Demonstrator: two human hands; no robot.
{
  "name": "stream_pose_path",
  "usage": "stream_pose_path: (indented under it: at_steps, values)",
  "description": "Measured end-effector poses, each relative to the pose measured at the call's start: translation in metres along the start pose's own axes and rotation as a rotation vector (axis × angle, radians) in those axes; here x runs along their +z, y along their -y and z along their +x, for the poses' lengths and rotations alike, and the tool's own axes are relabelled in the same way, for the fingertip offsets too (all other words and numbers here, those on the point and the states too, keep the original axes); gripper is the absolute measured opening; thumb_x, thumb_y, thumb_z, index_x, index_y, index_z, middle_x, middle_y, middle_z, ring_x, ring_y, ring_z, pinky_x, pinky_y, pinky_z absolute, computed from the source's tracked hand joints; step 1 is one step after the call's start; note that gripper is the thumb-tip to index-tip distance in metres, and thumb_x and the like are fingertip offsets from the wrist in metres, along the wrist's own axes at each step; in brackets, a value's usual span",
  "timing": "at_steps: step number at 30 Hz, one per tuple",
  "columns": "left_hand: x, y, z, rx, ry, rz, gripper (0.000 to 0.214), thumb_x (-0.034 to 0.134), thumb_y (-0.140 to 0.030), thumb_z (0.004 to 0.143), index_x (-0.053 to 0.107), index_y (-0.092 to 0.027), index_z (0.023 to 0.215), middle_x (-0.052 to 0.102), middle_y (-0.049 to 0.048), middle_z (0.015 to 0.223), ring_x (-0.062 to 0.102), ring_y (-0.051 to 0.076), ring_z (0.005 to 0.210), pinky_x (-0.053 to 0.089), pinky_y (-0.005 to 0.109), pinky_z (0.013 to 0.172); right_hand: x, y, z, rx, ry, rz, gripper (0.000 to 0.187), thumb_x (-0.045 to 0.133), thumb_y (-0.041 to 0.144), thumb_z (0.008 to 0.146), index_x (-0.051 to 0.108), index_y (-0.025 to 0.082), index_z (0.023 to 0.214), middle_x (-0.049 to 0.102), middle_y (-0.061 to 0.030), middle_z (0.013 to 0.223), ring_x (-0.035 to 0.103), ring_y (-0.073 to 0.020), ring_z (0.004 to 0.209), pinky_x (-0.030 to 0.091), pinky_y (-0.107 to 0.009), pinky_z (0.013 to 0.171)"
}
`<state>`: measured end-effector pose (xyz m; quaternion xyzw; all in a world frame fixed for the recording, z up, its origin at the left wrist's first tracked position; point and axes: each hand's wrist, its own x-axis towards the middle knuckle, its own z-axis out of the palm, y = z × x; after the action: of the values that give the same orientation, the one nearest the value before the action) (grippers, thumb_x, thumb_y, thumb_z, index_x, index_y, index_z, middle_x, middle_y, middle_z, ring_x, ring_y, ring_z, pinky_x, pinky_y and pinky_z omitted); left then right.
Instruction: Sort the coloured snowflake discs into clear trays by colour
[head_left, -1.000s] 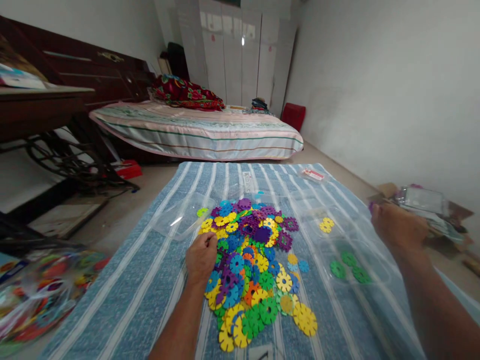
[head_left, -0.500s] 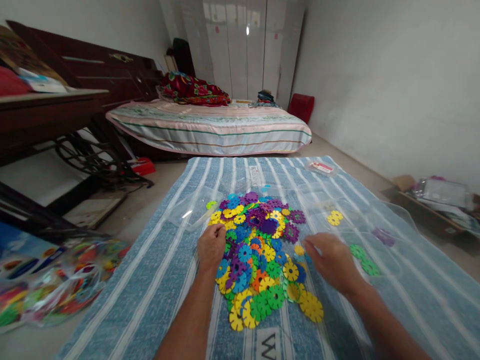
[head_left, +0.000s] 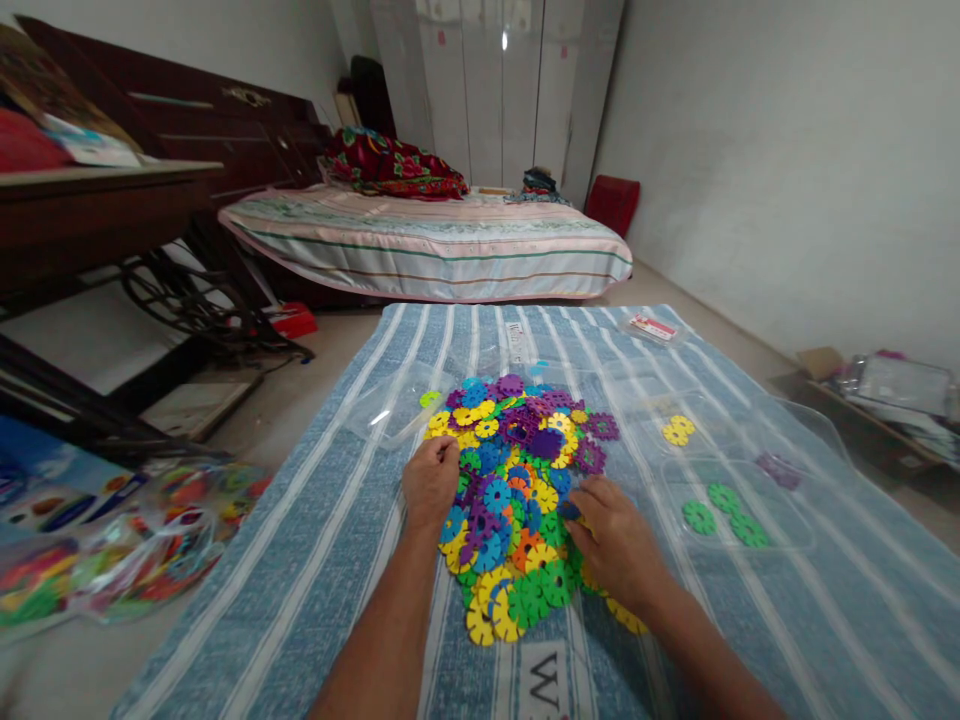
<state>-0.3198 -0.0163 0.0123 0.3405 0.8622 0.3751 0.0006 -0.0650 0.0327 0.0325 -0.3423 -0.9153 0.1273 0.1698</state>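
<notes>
My left hand (head_left: 431, 482) rests at the left edge of a heap of coloured plastic snowflake discs (head_left: 497, 495). Its fingers are curled together, and what they hold, if anything, is hidden. Over the right side of the heap is my right hand (head_left: 619, 540), thumb and fingers apart around a dark blue disc (head_left: 570, 510) that they seem to touch. To the right, a clear plastic tray contains several green discs (head_left: 724, 498), one a little left of the others (head_left: 700, 517). Yellow discs (head_left: 678, 431) lie in another clear compartment behind, and a purple piece (head_left: 780, 470) in one farther right.
A striped blue cloth (head_left: 315, 530) covers the table. Another clear tray (head_left: 394, 405) stands behind my left hand, and a small labelled packet (head_left: 652, 328) lies at the far right. Bagged toys (head_left: 150, 550) sit on the floor at left. A bed (head_left: 435, 250) stands beyond.
My right hand has moved left from beside the tray onto the heap. One more green disc now shows in the tray. My left hand stays at the heap's left edge; the view has shifted slightly.
</notes>
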Motion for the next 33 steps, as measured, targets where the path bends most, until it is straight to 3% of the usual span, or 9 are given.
stream_pose_path:
  at_steps: [3,7,15,19,22,25,28,30,33]
  values:
    - [0.000,0.001,0.001,-0.008,0.002,-0.004,0.027,0.045,-0.034,0.080,0.068,-0.021,0.087,0.070,0.0034,0.093,0.064,0.017,0.086,0.047,0.027,0.080,0.001,0.000,0.002,0.039,0.038,-0.051,0.021,0.054,0.023,0.082,0.064,0.017,0.100,0.058,-0.0115,0.114,0.042,-0.0273,0.119,0.035,-0.041,0.100]
    - [0.000,0.000,0.002,-0.028,0.005,-0.013,0.027,0.046,-0.035,0.079,0.068,-0.022,0.089,0.071,0.0028,0.092,0.064,0.017,0.085,0.048,0.026,0.080,0.005,0.001,0.004,0.034,0.060,-0.081,0.020,0.048,0.024,0.086,0.064,0.018,0.095,0.059,-0.0105,0.111,0.043,-0.0262,0.119,0.035,-0.041,0.099]
    - [-0.004,-0.004,0.002,-0.034,0.007,0.000,0.028,0.045,-0.035,0.079,0.068,-0.022,0.088,0.071,0.0028,0.092,0.065,0.017,0.084,0.048,0.027,0.078,0.014,-0.004,0.003,-0.150,-0.253,-0.050,0.023,0.042,0.020,0.090,0.064,0.019,0.083,0.063,-0.0076,0.088,0.054,-0.0208,0.096,0.042,-0.038,0.086]
    - [-0.003,-0.002,0.002,-0.037,0.016,-0.010,0.027,0.045,-0.035,0.079,0.067,-0.023,0.088,0.071,0.0022,0.091,0.065,0.017,0.084,0.048,0.026,0.079,-0.001,-0.018,0.014,-0.198,-0.280,-0.047,0.025,0.041,0.021,0.090,0.062,0.020,0.076,0.062,-0.0051,0.078,0.054,-0.0167,0.080,0.043,-0.030,0.074]
    - [-0.003,0.000,0.003,-0.040,0.024,-0.011,0.027,0.046,-0.035,0.079,0.067,-0.022,0.089,0.071,0.0030,0.093,0.065,0.017,0.085,0.047,0.027,0.081,-0.027,-0.041,0.040,-0.187,-0.293,-0.173,0.029,0.041,0.021,0.090,0.060,0.018,0.069,0.059,-0.0046,0.070,0.052,-0.0159,0.072,0.039,-0.028,0.071]
    - [-0.002,0.000,0.003,-0.037,0.027,-0.014,0.027,0.046,-0.034,0.079,0.067,-0.021,0.089,0.070,0.0039,0.094,0.064,0.017,0.087,0.047,0.026,0.081,-0.060,-0.069,0.074,-0.080,-0.401,-0.363,0.029,0.042,0.022,0.089,0.061,0.017,0.067,0.060,-0.0061,0.069,0.052,-0.0170,0.072,0.036,-0.029,0.072]
    - [-0.003,-0.001,0.003,-0.043,0.027,-0.005,0.027,0.045,-0.034,0.079,0.067,-0.021,0.088,0.071,0.0037,0.092,0.064,0.017,0.086,0.048,0.026,0.079,-0.083,-0.087,0.095,0.074,-0.571,-0.455,0.027,0.043,0.029,0.089,0.064,0.015,0.080,0.061,-0.0076,0.073,0.052,-0.0186,0.073,0.035,-0.030,0.070]
    - [-0.004,-0.002,0.002,-0.045,0.023,0.004,0.027,0.045,-0.034,0.079,0.067,-0.021,0.087,0.071,0.0032,0.091,0.064,0.017,0.085,0.048,0.026,0.078,-0.084,-0.087,0.095,0.081,-0.603,-0.425,0.028,0.043,0.032,0.089,0.065,0.016,0.085,0.061,-0.0073,0.073,0.052,-0.0188,0.073,0.036,-0.029,0.069]
    - [-0.003,-0.003,0.001,-0.046,0.013,0.007,0.027,0.045,-0.034,0.079,0.068,-0.022,0.087,0.071,0.0024,0.092,0.064,0.017,0.085,0.048,0.026,0.079,-0.062,-0.069,0.074,-0.043,-0.473,-0.277,0.028,0.042,0.030,0.090,0.064,0.018,0.079,0.062,-0.0055,0.072,0.054,-0.0173,0.074,0.038,-0.027,0.069]
